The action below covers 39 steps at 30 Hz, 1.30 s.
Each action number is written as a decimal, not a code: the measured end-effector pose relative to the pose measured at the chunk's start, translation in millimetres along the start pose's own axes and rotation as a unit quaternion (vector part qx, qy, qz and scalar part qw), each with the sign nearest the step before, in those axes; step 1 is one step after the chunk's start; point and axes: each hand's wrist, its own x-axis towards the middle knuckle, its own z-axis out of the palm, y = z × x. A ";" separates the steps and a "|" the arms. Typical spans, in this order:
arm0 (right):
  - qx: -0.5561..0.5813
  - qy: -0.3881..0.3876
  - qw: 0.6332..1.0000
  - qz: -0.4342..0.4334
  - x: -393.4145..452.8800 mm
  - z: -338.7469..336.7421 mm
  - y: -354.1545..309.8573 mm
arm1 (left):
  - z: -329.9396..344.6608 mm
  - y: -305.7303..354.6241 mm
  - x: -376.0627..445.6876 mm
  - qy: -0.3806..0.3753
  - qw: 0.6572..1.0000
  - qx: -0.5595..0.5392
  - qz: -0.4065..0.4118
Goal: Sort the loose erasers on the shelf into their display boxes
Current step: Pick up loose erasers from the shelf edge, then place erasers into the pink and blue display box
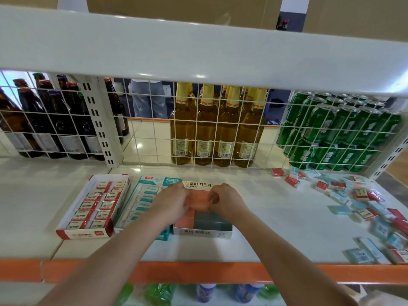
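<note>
Three display boxes stand side by side on the white shelf [276,228]. The red-and-white box [88,234] at the left is full of wrapped erasers. The teal box [154,180] in the middle is partly hidden by my left forearm. The white box [203,233] on the right holds salmon and dark grey erasers. My left hand [170,200] and my right hand [227,199] meet over that white box, and both pinch salmon erasers [198,200] at its far end. A heap of loose erasers [362,202], red, white and light blue, lies at the right of the shelf.
A white wire grid [154,129] closes the back of the shelf, with brown bottles, yellow bottles [217,129] and green cans [340,131] behind it. An upper shelf [198,51] hangs overhead. An orange strip [198,272] marks the front edge.
</note>
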 end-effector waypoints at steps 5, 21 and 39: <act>0.015 0.038 0.999 0.026 -5.9 -17.3 22.0 | -4.1 15.8 3.3 0.011 0.999 -0.046 0.000; -0.010 0.091 0.979 0.182 -85.9 -84.9 167.5 | 20.4 137.4 52.4 -0.084 0.983 -0.080 0.142; -0.038 0.117 0.951 0.282 -152.7 -131.3 261.4 | 74.0 265.2 71.4 -0.169 0.952 -0.103 0.232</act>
